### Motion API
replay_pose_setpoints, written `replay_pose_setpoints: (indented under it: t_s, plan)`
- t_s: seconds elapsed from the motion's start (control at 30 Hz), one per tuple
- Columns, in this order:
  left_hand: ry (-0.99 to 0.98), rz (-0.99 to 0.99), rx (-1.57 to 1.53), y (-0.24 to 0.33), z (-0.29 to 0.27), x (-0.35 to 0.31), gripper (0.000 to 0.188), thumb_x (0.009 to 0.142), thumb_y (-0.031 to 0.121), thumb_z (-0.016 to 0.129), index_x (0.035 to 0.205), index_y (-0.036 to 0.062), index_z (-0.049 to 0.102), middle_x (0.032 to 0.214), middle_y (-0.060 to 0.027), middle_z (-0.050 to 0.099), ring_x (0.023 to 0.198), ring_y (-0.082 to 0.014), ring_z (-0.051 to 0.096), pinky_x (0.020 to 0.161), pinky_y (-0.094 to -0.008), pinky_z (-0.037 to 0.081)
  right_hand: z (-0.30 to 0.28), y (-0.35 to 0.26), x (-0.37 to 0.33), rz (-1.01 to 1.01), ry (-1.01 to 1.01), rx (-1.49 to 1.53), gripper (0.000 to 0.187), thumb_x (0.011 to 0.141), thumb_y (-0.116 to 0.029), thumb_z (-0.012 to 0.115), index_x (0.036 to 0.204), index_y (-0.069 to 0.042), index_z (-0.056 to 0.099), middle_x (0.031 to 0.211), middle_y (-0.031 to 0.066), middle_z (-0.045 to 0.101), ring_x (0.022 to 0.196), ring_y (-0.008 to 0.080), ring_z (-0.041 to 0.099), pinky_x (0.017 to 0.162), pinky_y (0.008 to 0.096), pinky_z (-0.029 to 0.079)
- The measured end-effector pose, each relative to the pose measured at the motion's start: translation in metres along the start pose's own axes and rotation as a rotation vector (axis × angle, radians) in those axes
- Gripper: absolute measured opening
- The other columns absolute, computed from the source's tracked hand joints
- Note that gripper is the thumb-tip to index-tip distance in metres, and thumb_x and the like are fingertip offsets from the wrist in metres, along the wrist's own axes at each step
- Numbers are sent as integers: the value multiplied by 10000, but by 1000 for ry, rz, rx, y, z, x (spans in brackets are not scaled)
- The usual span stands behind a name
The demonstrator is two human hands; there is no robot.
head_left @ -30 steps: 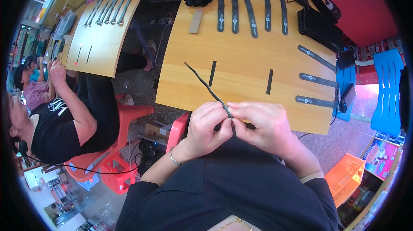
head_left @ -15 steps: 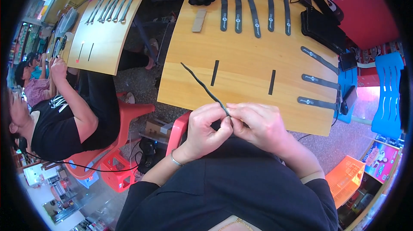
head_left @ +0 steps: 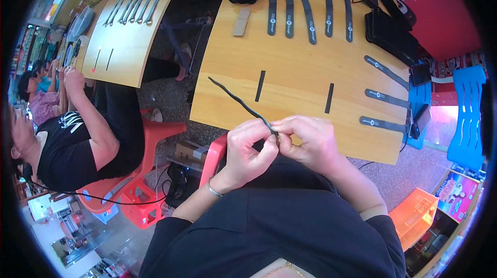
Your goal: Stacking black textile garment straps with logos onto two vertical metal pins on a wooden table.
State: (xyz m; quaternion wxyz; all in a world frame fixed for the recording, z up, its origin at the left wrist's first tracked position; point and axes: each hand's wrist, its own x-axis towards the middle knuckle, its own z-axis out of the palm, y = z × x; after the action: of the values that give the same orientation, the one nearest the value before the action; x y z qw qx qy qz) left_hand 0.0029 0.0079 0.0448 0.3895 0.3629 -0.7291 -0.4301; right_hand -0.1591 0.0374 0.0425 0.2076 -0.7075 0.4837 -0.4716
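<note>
A dark grey strap (head_left: 239, 103) is pinched at its near end between my two hands, just off the table's near edge. Its free end stretches to the far left over the tabletop. My left hand (head_left: 252, 146) is closed on the strap, thumb against fingers. Close beside it, my right hand (head_left: 306, 142) grips the same end, with the fingers bunched together. The very tip between the fingertips is mostly hidden. Similar straps with white print, among them one strap (head_left: 289, 11), lie in a row at the back of the table.
More straps, such as this strap (head_left: 383, 122), lie along the table's right side. A black pouch (head_left: 391, 34) and a cardboard piece (head_left: 241, 22) rest on the wooden table (head_left: 222, 63). Two black strips mark its surface. A co-worker (head_left: 77, 143) sits left at another table.
The strap's free end has swung slightly left and lower. My right hand has shifted a little upward, while both hands keep their pinch.
</note>
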Motion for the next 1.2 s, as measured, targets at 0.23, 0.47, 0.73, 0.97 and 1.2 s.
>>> replay_pose_setpoints:
  t_s: [0.23,0.47,0.73,0.97,1.2]
  plan:
    - [23,-104,62,-4,-2,-1,238,828,111,652,668,-11,525,616,-103,525,569,-222,527,541,-313,404,3,-1,2,-12,10,-10,166,719,-28,706,850,-47,605,777,100,650,681,248,656,590,322,524]
    - [2,-204,3,1,2,-5,186,881,102,594,765,-19,513,684,-122,509,629,-240,525,570,-317,404,5,-1,5,-69,29,-142,177,711,-17,690,828,-47,560,744,85,606,660,256,624,581,329,504]
    - [-23,-161,-53,-2,0,-9,155,831,16,569,723,-9,462,662,-103,464,612,-204,482,565,-306,389,1,1,2,-53,-27,-65,183,699,-17,691,819,-44,555,755,91,604,664,249,625,565,332,501]
    - [34,-135,-274,0,-2,-12,126,827,3,556,720,-2,489,689,-70,514,635,-162,498,583,-274,395,2,-9,5,-77,42,27,226,729,-30,719,942,-43,641,979,129,681,890,286,671,754,330,540]
    - [-78,-42,-291,0,-8,-12,127,858,27,468,768,9,556,814,-70,602,753,-115,561,675,-262,457,-2,-1,-3,36,-49,430,236,720,-50,768,931,-45,663,1048,155,672,966,286,659,808,345,530]
